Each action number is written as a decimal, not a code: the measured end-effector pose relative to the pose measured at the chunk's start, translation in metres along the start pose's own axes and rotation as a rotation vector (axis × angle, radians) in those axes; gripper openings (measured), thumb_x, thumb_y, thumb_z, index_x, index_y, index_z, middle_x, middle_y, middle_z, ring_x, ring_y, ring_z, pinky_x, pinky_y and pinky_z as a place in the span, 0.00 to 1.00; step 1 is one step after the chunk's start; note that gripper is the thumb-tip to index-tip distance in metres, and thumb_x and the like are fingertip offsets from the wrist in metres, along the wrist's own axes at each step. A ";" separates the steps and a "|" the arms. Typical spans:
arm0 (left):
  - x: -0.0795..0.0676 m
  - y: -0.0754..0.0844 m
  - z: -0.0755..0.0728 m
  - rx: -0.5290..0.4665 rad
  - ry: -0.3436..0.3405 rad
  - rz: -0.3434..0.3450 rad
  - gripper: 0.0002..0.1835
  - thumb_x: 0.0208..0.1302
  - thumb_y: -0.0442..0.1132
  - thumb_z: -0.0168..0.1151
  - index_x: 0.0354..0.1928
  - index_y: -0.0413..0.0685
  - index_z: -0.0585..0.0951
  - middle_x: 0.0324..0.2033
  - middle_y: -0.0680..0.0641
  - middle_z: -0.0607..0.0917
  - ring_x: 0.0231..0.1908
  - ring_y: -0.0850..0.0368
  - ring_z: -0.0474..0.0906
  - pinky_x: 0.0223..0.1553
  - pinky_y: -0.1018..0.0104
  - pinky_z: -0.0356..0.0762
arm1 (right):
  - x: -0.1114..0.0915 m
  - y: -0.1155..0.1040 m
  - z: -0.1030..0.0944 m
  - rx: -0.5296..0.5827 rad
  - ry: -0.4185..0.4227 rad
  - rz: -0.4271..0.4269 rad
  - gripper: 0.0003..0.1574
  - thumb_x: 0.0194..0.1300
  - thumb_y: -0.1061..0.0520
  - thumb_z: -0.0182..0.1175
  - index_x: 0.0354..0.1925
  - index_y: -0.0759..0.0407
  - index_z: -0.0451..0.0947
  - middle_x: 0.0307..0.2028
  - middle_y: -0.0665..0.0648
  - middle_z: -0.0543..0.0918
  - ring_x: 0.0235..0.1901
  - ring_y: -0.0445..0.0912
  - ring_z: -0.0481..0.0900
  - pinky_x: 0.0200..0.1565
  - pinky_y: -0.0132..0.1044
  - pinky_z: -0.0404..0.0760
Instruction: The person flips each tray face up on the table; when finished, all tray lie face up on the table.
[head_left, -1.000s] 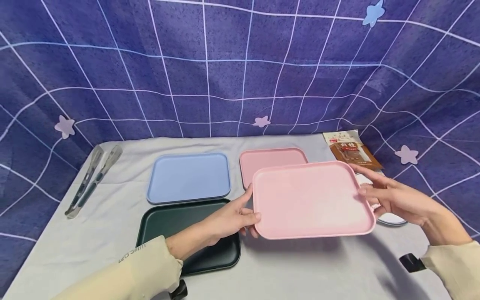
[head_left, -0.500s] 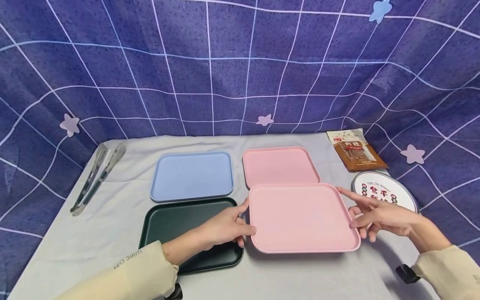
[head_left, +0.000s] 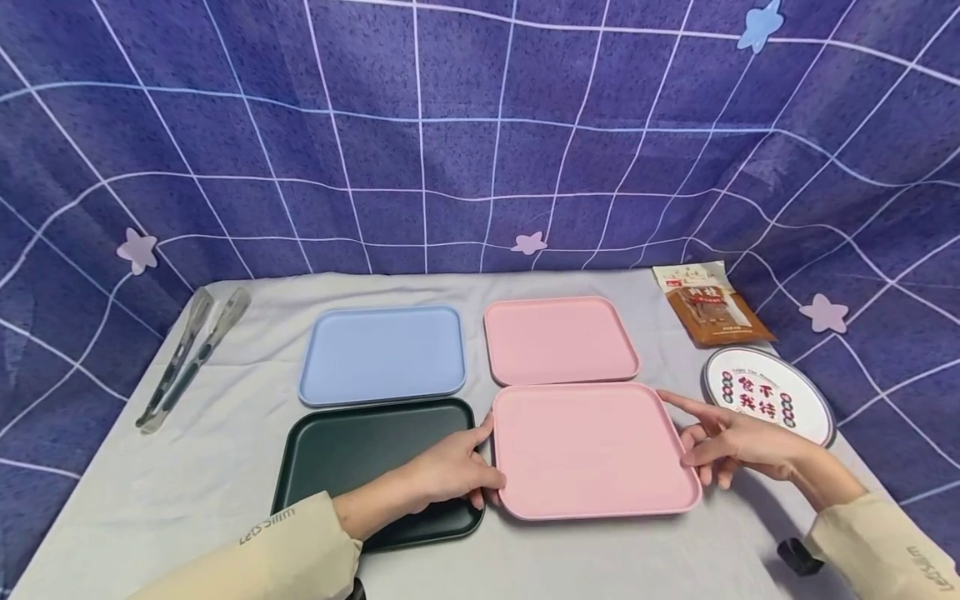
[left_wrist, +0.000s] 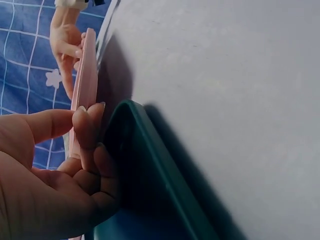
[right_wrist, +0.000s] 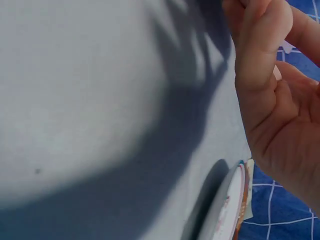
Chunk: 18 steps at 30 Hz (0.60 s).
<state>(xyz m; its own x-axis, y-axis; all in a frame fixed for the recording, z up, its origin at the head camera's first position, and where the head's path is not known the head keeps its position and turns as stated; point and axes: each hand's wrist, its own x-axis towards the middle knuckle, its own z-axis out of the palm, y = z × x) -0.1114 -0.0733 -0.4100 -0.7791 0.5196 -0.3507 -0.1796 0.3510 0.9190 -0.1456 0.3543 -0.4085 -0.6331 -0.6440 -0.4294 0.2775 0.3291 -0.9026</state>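
Note:
In the head view a pink tray [head_left: 592, 450] is held from both ends, close over the cloth at front right. My left hand [head_left: 453, 468] pinches its left edge, thumb on the rim and fingers below, over the dark green tray [head_left: 360, 446]. The opposite edge is gripped by my right hand [head_left: 738, 442], its index finger stretched along the far corner. Seen edge-on in the left wrist view, the pink tray [left_wrist: 88, 75] casts a shadow on the cloth. A second pink tray [head_left: 561, 337] lies just behind it, beside a light blue tray [head_left: 382, 354].
Metal tongs with dark handles [head_left: 187, 367] lie at the far left. At the right are a brown and cream food packet [head_left: 712, 308] and a round white plate with red lettering [head_left: 795, 392], near my right wrist. A purple grid-patterned curtain [head_left: 450, 150] hangs behind the table.
Both hands have brought the pink tray down and toward me, from raised and tilted to nearly flat. The pink tray behind and the round plate have come fully into sight.

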 end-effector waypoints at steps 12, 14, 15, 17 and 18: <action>0.003 -0.007 0.002 0.048 -0.019 -0.008 0.54 0.57 0.31 0.67 0.78 0.33 0.42 0.20 0.48 0.86 0.17 0.63 0.76 0.24 0.72 0.71 | 0.008 0.012 0.004 -0.032 0.043 0.000 0.60 0.68 0.66 0.59 0.80 0.57 0.28 0.37 0.52 0.82 0.28 0.40 0.83 0.23 0.31 0.80; 0.005 -0.005 0.002 0.066 -0.015 0.000 0.54 0.57 0.31 0.66 0.78 0.33 0.42 0.20 0.48 0.86 0.17 0.63 0.77 0.24 0.72 0.72 | 0.009 0.012 0.002 -0.050 0.048 0.002 0.60 0.68 0.65 0.59 0.80 0.57 0.29 0.37 0.52 0.82 0.28 0.40 0.83 0.23 0.31 0.80; 0.005 -0.005 0.001 0.076 -0.013 0.001 0.54 0.57 0.31 0.66 0.78 0.32 0.42 0.20 0.49 0.86 0.17 0.63 0.77 0.24 0.72 0.73 | 0.010 0.013 0.001 -0.061 0.048 0.003 0.60 0.68 0.65 0.59 0.80 0.57 0.29 0.37 0.52 0.82 0.28 0.40 0.83 0.23 0.31 0.80; 0.007 -0.003 0.001 0.090 -0.011 0.003 0.54 0.57 0.31 0.67 0.77 0.31 0.42 0.20 0.49 0.86 0.17 0.63 0.77 0.25 0.71 0.74 | 0.011 0.012 -0.002 -0.083 0.047 0.006 0.60 0.68 0.64 0.59 0.80 0.58 0.29 0.37 0.52 0.82 0.28 0.41 0.83 0.23 0.31 0.80; 0.007 -0.002 0.001 0.097 -0.010 0.002 0.54 0.57 0.31 0.67 0.77 0.31 0.42 0.20 0.48 0.86 0.17 0.63 0.77 0.25 0.71 0.75 | 0.011 0.012 -0.003 -0.096 0.047 0.007 0.60 0.68 0.64 0.59 0.80 0.59 0.29 0.36 0.52 0.82 0.28 0.41 0.83 0.23 0.31 0.80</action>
<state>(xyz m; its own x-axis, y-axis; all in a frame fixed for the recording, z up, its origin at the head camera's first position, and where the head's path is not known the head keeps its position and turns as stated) -0.1161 -0.0699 -0.4144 -0.7734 0.5277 -0.3514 -0.1189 0.4237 0.8980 -0.1516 0.3533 -0.4241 -0.6649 -0.6094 -0.4319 0.2130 0.3996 -0.8916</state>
